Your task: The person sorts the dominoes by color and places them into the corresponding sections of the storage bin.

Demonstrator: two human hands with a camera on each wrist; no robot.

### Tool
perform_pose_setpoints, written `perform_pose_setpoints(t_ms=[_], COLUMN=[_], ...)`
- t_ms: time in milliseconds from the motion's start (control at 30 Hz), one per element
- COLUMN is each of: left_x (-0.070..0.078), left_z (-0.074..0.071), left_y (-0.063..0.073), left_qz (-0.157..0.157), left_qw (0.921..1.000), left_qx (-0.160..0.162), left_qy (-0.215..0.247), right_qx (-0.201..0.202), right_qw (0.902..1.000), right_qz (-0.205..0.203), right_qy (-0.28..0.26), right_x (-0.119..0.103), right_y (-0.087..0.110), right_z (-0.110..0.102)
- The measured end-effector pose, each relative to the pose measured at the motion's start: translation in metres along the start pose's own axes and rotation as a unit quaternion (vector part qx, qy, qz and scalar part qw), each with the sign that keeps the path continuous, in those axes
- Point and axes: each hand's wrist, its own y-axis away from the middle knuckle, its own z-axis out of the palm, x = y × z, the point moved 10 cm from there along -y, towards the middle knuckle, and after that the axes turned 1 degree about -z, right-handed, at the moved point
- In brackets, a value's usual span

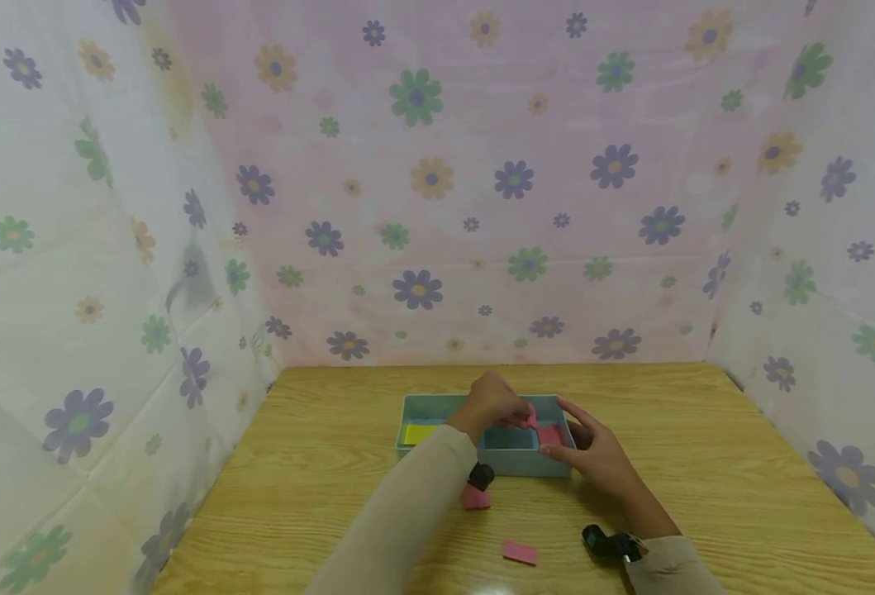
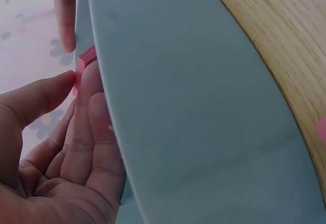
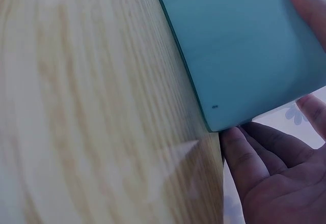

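One flat pink piece (image 1: 531, 416) sits pinched in the left hand (image 1: 498, 402), the right hand (image 1: 602, 454) gripping a rectangular pale-blue box (image 1: 522, 464).

On table (image 1: 296, 496), box (image 1: 524, 464); inside, pieces (image 1: 417, 434) at left and right; before box, more pieces (image 1: 520, 553), perhaps two or three; behind, curtain (image 1: 452, 132).

Pink piece (image 1: 532, 416): small, pinched in the left hand (image 1: 493, 400).
Blue box (image 1: 524, 464): long, open-topped, sitting on the table (image 1: 705, 471).

Wood-grain table (image 1: 549, 512) seen, backed and flanked by flower-printed cloth (image 1: 467, 256), tinted pink behind, whitish at sides.
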Motion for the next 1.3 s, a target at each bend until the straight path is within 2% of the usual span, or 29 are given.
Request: perform_pose_setpoints(t_ms=[267, 567, 767, 867, 967, 1067, 1167, 1300], left_x=[0.002, 0.003, -0.001, -0.005, -0.010, -0.014, -0.017, -0.018], left_z=[0.004, 0.005, 0.004, 0.005, 0.011, 0.018, 0.023, 0.026], left_y=[0.004, 0.008, 0.001, -0.003, -0.004, -0.002, 0.000, 0.002], left_qz=[0.002, -0.003, -0.009, -0.015, -0.031, -0.048, -0.061, -0.064], left_qw=[0.9999, 1.0000, 0.9994, 0.9992, 0.9993, 0.9978, 0.9953, 0.9947], left_qx=[-0.002, 0.005, 0.015, 0.011, -0.012, -0.036, -0.047, -0.053], left_qy=[-0.012, -0.004, -0.031, -0.035, -0.015, 0.027, 0.059, 0.060], right_qx=[0.002, -0.006, -0.003, -0.002, 0.002, 0.000, 0.001, 0.000], right_qw=[1.0000, 0.9998, 0.9998, 0.9999, 0.9999, 0.9998, 0.9997, 0.9997], right_qz=[-0.004, -0.014, -0.015, -0.013, -0.014, -0.018, -0.020, -0.024], right_qy=[-0.005, -0.016, -0.015, -0.007, -0.005, -0.006, -0.012, -0.011], right_x=[0.000, -0.001, -0.002, -0.002, -0.003, -0.004, -0.004, -0.004], right_y=[0.000, 0.000, 0.000, 0.000, 0.000, 0.000, 0.001, 0.001], right_z=[0.000, 0.002, 0.002, 0.001, 0.001, 0.001, 0.001, 0.002])
